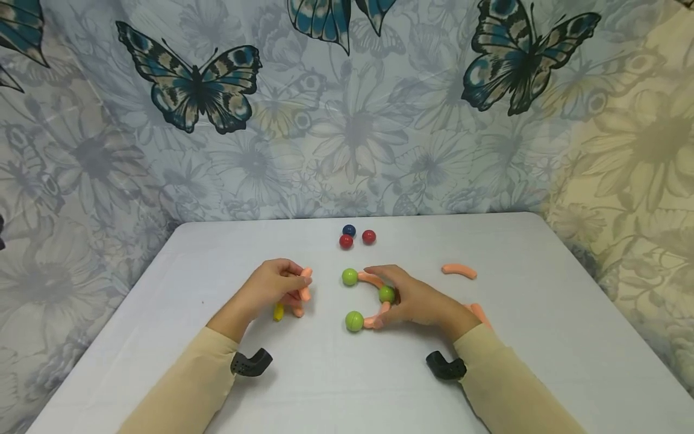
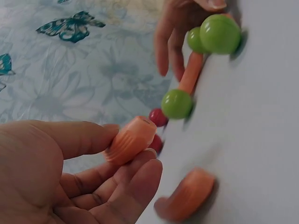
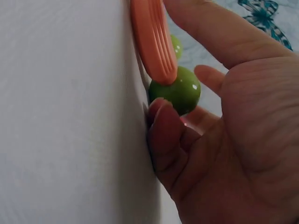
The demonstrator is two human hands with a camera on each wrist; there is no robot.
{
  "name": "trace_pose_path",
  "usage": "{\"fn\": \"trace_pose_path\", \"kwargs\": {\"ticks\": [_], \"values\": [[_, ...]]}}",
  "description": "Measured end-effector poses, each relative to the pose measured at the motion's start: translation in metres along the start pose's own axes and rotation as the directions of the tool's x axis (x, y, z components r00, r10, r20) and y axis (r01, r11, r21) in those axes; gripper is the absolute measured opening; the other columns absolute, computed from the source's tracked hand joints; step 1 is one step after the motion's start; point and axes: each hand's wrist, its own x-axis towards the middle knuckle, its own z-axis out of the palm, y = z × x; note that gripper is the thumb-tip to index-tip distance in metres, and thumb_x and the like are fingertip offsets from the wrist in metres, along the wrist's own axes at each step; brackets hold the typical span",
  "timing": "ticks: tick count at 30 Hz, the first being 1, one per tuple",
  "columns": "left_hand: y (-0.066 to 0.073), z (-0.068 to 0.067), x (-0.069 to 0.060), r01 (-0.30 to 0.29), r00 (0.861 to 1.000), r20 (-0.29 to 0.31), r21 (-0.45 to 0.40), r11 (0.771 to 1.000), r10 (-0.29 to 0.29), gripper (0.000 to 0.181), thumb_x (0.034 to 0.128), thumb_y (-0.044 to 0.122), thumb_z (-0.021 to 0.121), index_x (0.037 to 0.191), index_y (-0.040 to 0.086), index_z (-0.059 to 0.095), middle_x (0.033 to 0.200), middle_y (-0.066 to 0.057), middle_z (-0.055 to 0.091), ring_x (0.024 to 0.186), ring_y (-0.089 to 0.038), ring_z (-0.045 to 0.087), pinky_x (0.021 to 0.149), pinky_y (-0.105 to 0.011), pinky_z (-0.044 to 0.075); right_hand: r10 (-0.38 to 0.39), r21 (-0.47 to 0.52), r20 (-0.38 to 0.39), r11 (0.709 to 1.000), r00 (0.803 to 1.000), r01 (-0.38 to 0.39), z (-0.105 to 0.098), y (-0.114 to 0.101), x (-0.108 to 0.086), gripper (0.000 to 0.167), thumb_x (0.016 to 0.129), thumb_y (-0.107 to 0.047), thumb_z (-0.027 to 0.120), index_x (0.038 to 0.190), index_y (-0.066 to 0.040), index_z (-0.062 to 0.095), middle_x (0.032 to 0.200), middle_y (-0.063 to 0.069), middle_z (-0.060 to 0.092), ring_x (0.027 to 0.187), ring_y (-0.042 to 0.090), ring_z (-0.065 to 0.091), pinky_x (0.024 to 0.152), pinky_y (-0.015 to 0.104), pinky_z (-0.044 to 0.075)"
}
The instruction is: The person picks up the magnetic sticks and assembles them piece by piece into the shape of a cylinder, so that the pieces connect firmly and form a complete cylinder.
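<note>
My left hand (image 1: pixel 271 284) pinches a short curved orange toy stick (image 1: pixel 306 284) between thumb and fingers, raised off the table. Below it on the table lie another orange stick (image 2: pixel 189 196) and a yellow stick (image 1: pixel 279 312), both partly hidden by the hand. To the right, green balls (image 1: pixel 355 321) and curved orange sticks (image 1: pixel 371 279) are joined in an arc that opens leftward. My right hand (image 1: pixel 420 299) curves around this arc from the right, its thumb at the lower sticks and its fingers by the upper stick and middle green ball (image 3: pixel 180 91).
Two red balls (image 1: pixel 368 237) and a dark blue ball (image 1: pixel 349 230) sit near the table's far edge. An orange stick (image 1: pixel 459 271) lies at the right, with more orange (image 1: pixel 480 313) partly behind the right forearm. Butterfly-patterned cloth (image 1: pixel 358 150) hangs behind the white table (image 1: pixel 325 386).
</note>
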Motion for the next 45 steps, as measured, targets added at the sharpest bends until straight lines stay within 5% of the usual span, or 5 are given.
{"fn": "trace_pose_path", "kwargs": {"ticks": [10,15,19,28,45], "values": [[0.011,0.047,0.016,0.072,0.997,-0.028,0.239,0.968,-0.067,0.029,0.0994,0.029,0.083,0.112,0.006,0.071,0.083,-0.005,0.077,0.068,-0.019,0.073,0.045,-0.030,0.037,-0.035,-0.128,-0.004,0.991,0.999,0.035,0.006,-0.005,0.000,0.101,0.079,-0.047,0.100,0.165,-0.038,0.047,0.166,-0.011,0.042,0.149,0.025,0.043,0.118,0.059,0.036],[0.012,0.058,0.021,0.097,0.995,-0.015,0.219,0.971,-0.096,0.026,0.0980,0.023,0.084,0.105,0.002,0.069,0.079,-0.009,0.076,0.064,-0.020,0.075,0.052,-0.029,0.050,-0.041,-0.139,-0.005,0.990,0.999,0.040,0.007,-0.005,0.001,0.100,0.079,-0.048,0.100,0.164,-0.037,0.048,0.165,-0.010,0.043,0.146,0.024,0.045,0.117,0.057,0.038],[0.012,0.063,0.021,0.110,0.994,-0.007,0.165,0.980,-0.110,0.023,0.0969,0.015,0.085,0.101,0.000,0.067,0.079,-0.014,0.075,0.063,-0.020,0.074,0.060,-0.028,0.059,-0.046,-0.150,-0.007,0.988,0.999,0.044,0.008,-0.006,0.002,0.100,0.079,-0.048,0.100,0.164,-0.036,0.049,0.164,-0.012,0.044,0.144,0.021,0.047,0.116,0.055,0.039],[0.010,0.069,0.021,0.100,0.995,0.019,0.091,0.991,-0.102,0.018,0.1013,0.012,0.078,0.101,-0.001,0.067,0.081,-0.017,0.074,0.063,-0.020,0.072,0.058,-0.031,0.061,-0.054,-0.165,-0.008,0.985,0.998,0.052,0.008,-0.005,0.004,0.098,0.080,-0.049,0.098,0.164,-0.034,0.049,0.165,-0.010,0.043,0.144,0.024,0.048,0.115,0.058,0.040],[0.009,0.070,0.020,0.084,0.996,-0.021,0.230,0.970,-0.081,0.022,0.0993,0.015,0.082,0.095,0.002,0.065,0.072,-0.014,0.069,0.052,-0.017,0.063,0.050,-0.031,0.057,-0.043,-0.165,-0.021,0.986,0.999,0.039,0.008,-0.003,0.003,0.096,0.082,-0.050,0.097,0.164,-0.031,0.050,0.164,-0.009,0.044,0.148,0.025,0.044,0.118,0.058,0.037]]}}
